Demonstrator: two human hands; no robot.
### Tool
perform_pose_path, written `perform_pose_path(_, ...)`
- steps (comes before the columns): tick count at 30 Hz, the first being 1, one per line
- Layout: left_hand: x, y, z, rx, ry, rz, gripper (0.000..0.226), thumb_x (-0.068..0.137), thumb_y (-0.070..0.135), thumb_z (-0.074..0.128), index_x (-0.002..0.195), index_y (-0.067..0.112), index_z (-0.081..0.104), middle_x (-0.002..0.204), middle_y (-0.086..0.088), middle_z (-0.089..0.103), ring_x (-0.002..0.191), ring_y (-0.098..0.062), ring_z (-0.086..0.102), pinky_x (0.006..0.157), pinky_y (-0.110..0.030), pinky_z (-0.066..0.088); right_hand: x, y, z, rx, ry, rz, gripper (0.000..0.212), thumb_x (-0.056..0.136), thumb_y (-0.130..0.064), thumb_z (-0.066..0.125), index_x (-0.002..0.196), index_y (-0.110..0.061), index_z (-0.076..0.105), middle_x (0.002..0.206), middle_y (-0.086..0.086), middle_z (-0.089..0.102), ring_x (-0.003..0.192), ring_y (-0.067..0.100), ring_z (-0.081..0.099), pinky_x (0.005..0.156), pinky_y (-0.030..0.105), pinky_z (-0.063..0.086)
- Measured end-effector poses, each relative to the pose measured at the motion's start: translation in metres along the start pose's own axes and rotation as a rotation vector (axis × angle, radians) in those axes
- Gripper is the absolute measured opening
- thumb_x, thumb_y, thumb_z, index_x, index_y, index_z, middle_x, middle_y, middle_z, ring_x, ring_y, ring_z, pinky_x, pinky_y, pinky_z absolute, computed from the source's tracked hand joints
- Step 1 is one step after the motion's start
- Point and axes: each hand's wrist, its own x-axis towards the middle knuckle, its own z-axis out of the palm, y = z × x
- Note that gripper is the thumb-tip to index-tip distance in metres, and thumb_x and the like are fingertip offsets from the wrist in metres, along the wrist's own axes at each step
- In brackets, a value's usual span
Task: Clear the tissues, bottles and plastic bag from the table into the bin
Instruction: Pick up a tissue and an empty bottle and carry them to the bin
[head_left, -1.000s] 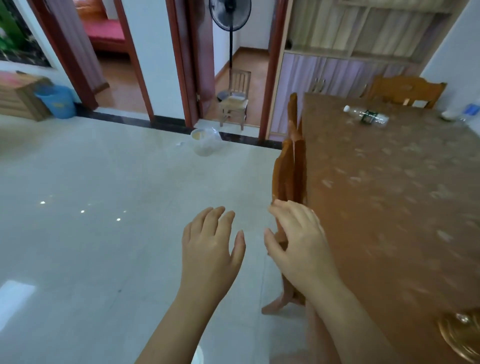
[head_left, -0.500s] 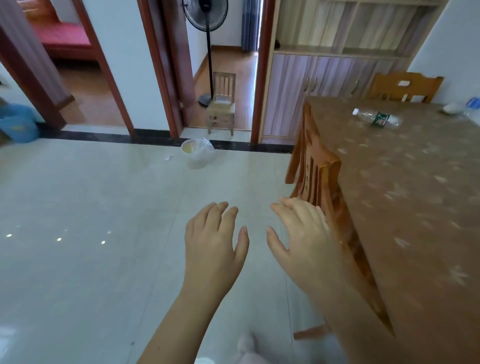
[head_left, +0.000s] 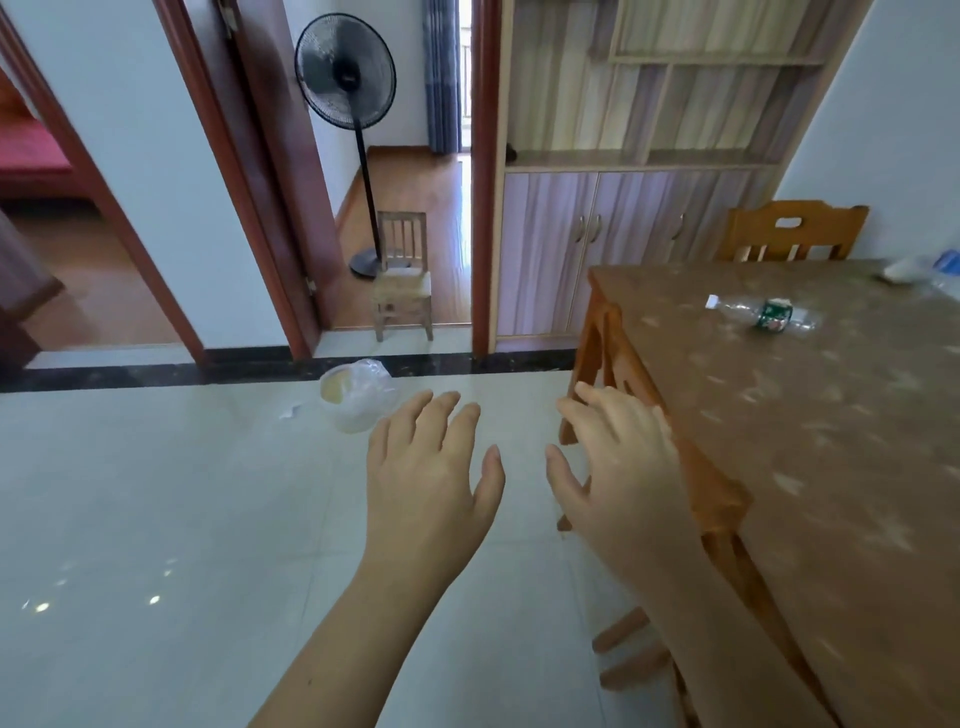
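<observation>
Reaching with both hands, left (head_left: 431, 483) and right (head_left: 618, 467), spread and empty, risks rolling the far bottle (head_left: 761, 314) off the tabletop (head_left: 779, 441), well away from the bin (head_left: 356, 395).

Pale tiled floor (head_left: 156, 493), standing fan (head_left: 345, 73) in doorway, wooden cabinet (head_left: 623, 234) behind.

Clear plastic bottle (head_left: 759, 313), green label, white cap, lies on its side on brown table (head_left: 831, 441), far half. Second bottle (head_left: 943, 265), blue label, near far right edge, beside white tissue (head_left: 903, 270). Bag-lined bin (head_left: 356, 395) on floor; paper scrap (head_left: 290, 411) just beside it.
</observation>
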Motion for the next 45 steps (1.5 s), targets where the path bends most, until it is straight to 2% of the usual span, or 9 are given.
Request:
perform_pose_path(3,0.049,-0.015,0.029,-0.029,-0.025,0.016,0.042,0.082,0.034,0.042,0.104,0.006,0.065,0.107,-0.011,0.068,0.105,-0.032,0.059,0.086,-0.044,0.046,0.045,0.012,0.028,-0.03,0.007,0.018,0.041,0.076,-0.034,0.056,0.105,-0.007,0.067,0.109,0.014,0.068,0.1,0.034,0.062,0.093,0.049,0.034)
perform_pose_path(12,0.195,-0.083,0.132,-0.147,-0.07,0.083,0.044,0.082,0.037,0.041,0.107,0.008,0.064,0.11,-0.01,0.067,0.108,-0.031,0.058,0.093,-0.05,0.044,0.172,0.046,0.133,-0.102,0.048,0.099,0.039,0.075,-0.03,0.06,0.105,-0.006,0.065,0.109,0.015,0.067,0.101,0.034,0.062,0.09,0.055,0.045)
perform_pose_path(18,0.312,-0.129,0.196,-0.244,-0.064,0.223,0.042,0.082,0.037,0.043,0.107,0.01,0.064,0.109,-0.007,0.067,0.109,-0.028,0.057,0.095,-0.043,0.041,0.279,0.06,0.204,-0.165,0.078,0.156,0.038,0.077,-0.031,0.059,0.106,-0.006,0.064,0.106,0.017,0.067,0.098,0.034,0.062,0.088,0.052,0.047)
perform_pose_path(21,0.364,-0.139,0.229,-0.306,-0.034,0.287,0.04,0.083,0.036,0.044,0.106,0.01,0.064,0.108,-0.008,0.067,0.107,-0.029,0.058,0.094,-0.045,0.041,0.323,0.073,0.231,-0.142,0.1,0.213,0.036,0.076,-0.023,0.06,0.107,-0.005,0.062,0.106,0.017,0.064,0.1,0.034,0.058,0.086,0.053,0.047)
perform_pose_path(24,0.406,-0.141,0.264,-0.35,-0.042,0.337,0.04,0.082,0.034,0.044,0.106,0.009,0.064,0.107,-0.008,0.067,0.107,-0.029,0.058,0.094,-0.044,0.041,0.354,0.096,0.253,-0.227,0.12,0.288,0.036,0.079,-0.03,0.05,0.108,-0.01,0.058,0.106,0.015,0.063,0.104,0.026,0.048,0.087,0.054,0.045)
perform_pose_path(28,0.451,-0.129,0.316,-0.439,-0.096,0.387,0.041,0.084,0.035,0.044,0.107,0.009,0.063,0.108,-0.009,0.066,0.107,-0.029,0.057,0.095,-0.044,0.04,0.382,0.137,0.27,-0.271,0.116,0.401,0.042,0.079,-0.034,0.043,0.107,-0.01,0.063,0.111,0.014,0.063,0.105,0.031,0.053,0.091,0.056,0.041)
perform_pose_path(34,0.52,-0.079,0.399,-0.503,-0.088,0.503,0.038,0.081,0.032,0.048,0.102,0.005,0.064,0.103,-0.014,0.067,0.099,-0.032,0.061,0.087,-0.047,0.047,0.424,0.222,0.294,-0.287,0.139,0.488,0.037,0.078,-0.026,0.055,0.111,-0.01,0.059,0.114,0.015,0.06,0.104,0.036,0.054,0.087,0.058,0.043)
perform_pose_path(36,0.545,-0.057,0.422,-0.528,-0.118,0.547,0.037,0.081,0.031,0.049,0.102,0.005,0.064,0.104,-0.014,0.067,0.098,-0.032,0.061,0.084,-0.047,0.048,0.439,0.251,0.298,-0.27,0.163,0.518,0.039,0.079,-0.028,0.05,0.11,-0.007,0.059,0.113,0.017,0.06,0.103,0.036,0.053,0.087,0.058,0.043)
perform_pose_path(45,0.632,0.037,0.504,-0.644,-0.218,0.714,0.038,0.083,0.032,0.046,0.104,0.006,0.064,0.107,-0.011,0.066,0.106,-0.03,0.058,0.092,-0.043,0.043,0.486,0.36,0.298,-0.386,0.247,0.696,0.035,0.077,-0.022,0.051,0.104,-0.003,0.061,0.111,0.017,0.061,0.101,0.038,0.055,0.084,0.06,0.044)
